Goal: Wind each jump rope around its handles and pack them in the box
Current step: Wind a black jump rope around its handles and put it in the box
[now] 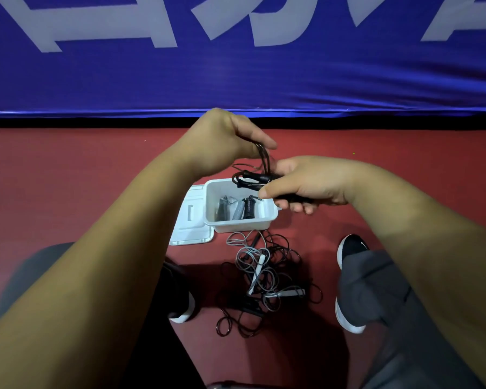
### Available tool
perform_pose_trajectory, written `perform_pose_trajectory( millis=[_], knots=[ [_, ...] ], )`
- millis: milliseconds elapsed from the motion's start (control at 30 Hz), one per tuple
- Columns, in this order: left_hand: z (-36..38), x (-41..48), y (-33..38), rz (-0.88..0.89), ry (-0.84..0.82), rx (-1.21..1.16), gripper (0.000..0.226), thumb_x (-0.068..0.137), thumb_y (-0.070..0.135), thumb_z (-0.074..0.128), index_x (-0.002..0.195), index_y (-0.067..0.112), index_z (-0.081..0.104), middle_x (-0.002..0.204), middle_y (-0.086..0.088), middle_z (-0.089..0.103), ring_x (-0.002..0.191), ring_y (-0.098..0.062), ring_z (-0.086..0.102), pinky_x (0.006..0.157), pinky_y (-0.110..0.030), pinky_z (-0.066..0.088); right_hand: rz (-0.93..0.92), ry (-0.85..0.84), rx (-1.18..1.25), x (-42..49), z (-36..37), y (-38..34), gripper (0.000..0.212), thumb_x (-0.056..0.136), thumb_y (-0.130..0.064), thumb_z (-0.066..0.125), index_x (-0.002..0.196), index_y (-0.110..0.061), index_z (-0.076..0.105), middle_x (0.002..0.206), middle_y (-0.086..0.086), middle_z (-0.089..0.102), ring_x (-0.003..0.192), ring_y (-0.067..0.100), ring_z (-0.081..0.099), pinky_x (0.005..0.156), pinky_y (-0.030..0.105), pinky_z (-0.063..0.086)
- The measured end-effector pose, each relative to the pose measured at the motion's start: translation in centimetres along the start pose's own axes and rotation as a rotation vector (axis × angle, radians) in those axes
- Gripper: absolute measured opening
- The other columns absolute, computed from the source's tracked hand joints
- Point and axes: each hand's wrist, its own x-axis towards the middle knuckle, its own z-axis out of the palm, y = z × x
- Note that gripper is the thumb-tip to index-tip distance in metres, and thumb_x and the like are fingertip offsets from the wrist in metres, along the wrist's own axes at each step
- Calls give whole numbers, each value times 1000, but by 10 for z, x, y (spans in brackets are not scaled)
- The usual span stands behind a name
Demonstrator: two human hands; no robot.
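I am watching the left hand [222,141] pinching the loose loops of a black jump rope [265,157] between curled fingers and thumb. The right hand [306,183] is gripping the paired handles [257,176], fingers wrapped round them, their long axis lying across the view with the free ends pointing left. The rope is hanging just above the open white box [236,227], which is sitting on the red floor [96,178] with three wound ropes [243,207] leaning inside, its lid [190,220] lying against its left side, and a tangle of grey and black ropes [264,273] lying just on its near side.

box [237,224]: white plastic, smooth | banner [236,80]: glossy cloth | floor [68,178]: matt
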Motion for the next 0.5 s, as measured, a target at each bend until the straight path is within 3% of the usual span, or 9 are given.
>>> perform_pose_trajectory(
  millis=[200,300,367,500],
  knots=[
    [0,-5,3,40,-72,319,26,90,15,80,110,32,83,94,8,69,84,-6,66,78,-19,49,58,223,3,9,-8,7,22,101,-28,71,118,-16,64,101,9,81,52,12,59,43,24,48],
    [-1,-6,-2,-48,-128,352,27,93,17,77,115,32,81,93,8,70,79,-2,63,71,-17,47,32,364,51,14,-10,10,21,100,-25,70,115,-12,62,100,12,80,52,12,60,47,29,56],
    [2,-5,-6,-141,-120,335,21,90,16,80,106,30,81,85,9,73,65,2,61,64,-16,47,7,435,79,17,-9,10,23,99,-25,71,115,-11,62,94,9,75,53,11,57,50,31,57],
    [11,-3,-18,-277,-129,402,6,90,14,80,87,15,75,77,-5,75,60,-14,73,56,-30,60,-44,429,196,17,-2,3,20,98,-31,72,108,-16,64,88,0,70,56,10,52,50,28,51]
  ],
)
